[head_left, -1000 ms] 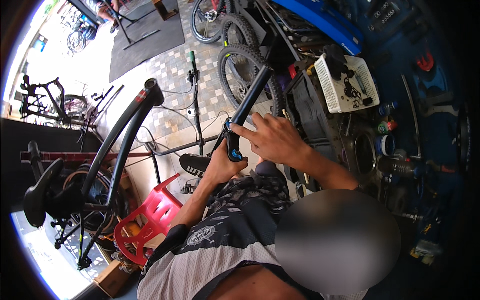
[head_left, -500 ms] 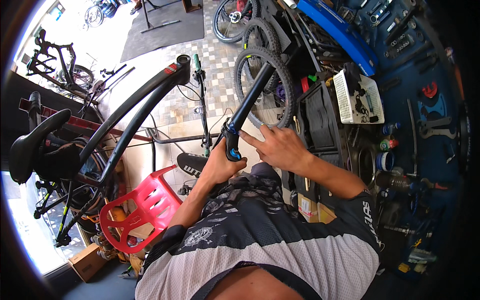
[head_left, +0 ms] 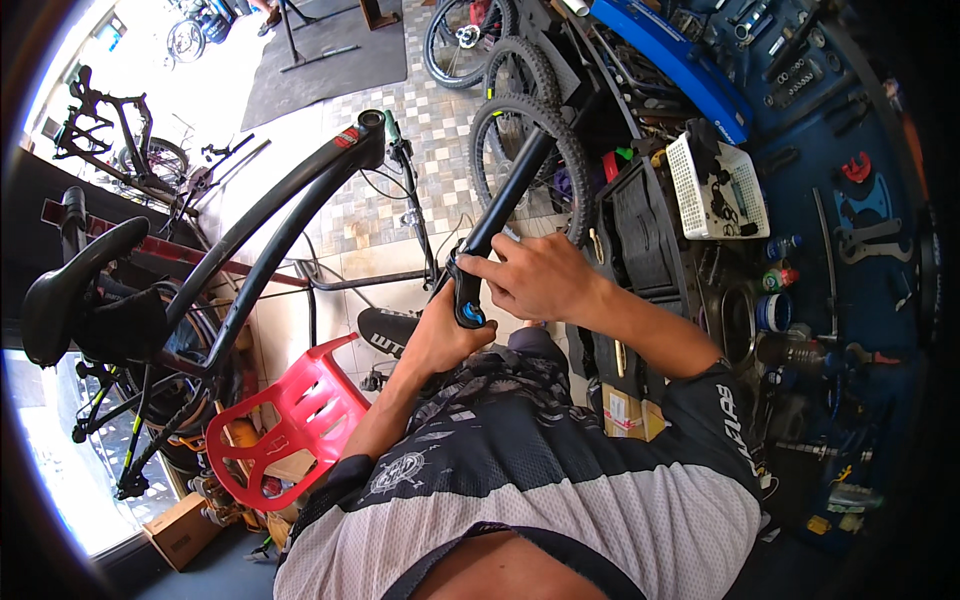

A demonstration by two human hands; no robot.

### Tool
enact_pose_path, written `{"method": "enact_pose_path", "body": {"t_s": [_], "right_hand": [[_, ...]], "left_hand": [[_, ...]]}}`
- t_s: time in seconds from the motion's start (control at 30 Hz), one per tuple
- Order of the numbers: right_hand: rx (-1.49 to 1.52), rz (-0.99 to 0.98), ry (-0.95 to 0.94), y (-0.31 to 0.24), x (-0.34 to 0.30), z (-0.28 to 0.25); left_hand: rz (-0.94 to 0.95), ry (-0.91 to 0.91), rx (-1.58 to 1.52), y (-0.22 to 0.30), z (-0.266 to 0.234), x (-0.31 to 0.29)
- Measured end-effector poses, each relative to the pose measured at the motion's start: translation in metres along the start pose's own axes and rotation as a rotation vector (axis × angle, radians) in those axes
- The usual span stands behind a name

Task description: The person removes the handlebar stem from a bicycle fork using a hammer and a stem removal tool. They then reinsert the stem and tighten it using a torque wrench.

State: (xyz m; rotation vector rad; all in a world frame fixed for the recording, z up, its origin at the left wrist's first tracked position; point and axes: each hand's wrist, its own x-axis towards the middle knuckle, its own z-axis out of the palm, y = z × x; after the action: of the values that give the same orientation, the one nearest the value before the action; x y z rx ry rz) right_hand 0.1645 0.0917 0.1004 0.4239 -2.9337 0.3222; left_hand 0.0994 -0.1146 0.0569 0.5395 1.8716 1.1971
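Observation:
A bicycle fork with a long dark tapered steerer tube [head_left: 510,190] slants away to the upper right in front of me. My left hand [head_left: 443,335] is wrapped round its black crown [head_left: 466,290], where a blue cap shows at the near end. Over the tube's lower end, my right hand [head_left: 545,278] has its fingers curled, and its index fingertip touches the crown area. A small pale bit shows at the fingers' far side; what it is, I cannot make out. The palm side of the right hand is hidden.
On the left, a bicycle frame [head_left: 255,215] with a black saddle [head_left: 80,270] stands above a red plastic chair [head_left: 290,425]. Wheels [head_left: 530,150] lean at the far side. To the right are a white basket [head_left: 715,190] and a blue tool board [head_left: 800,130].
My right hand has moved slightly left and nearer, its fingers curling in, the index tip shifting from the tube's side to the crown's top. My left hand keeps its grip on the fork.

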Motion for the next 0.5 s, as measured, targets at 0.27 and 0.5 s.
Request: {"method": "enact_pose_path", "body": {"t_s": [0.27, 0.5], "right_hand": [[0.017, -0.229, 0.119, 0.033, -0.026, 0.017], [1.026, 0.199, -0.018, 0.064, -0.022, 0.028]], "left_hand": [[-0.014, -0.092, -0.107, 0.014, -0.025, -0.025], [0.128, -0.154, -0.077, 0.024, -0.034, -0.043]]}}
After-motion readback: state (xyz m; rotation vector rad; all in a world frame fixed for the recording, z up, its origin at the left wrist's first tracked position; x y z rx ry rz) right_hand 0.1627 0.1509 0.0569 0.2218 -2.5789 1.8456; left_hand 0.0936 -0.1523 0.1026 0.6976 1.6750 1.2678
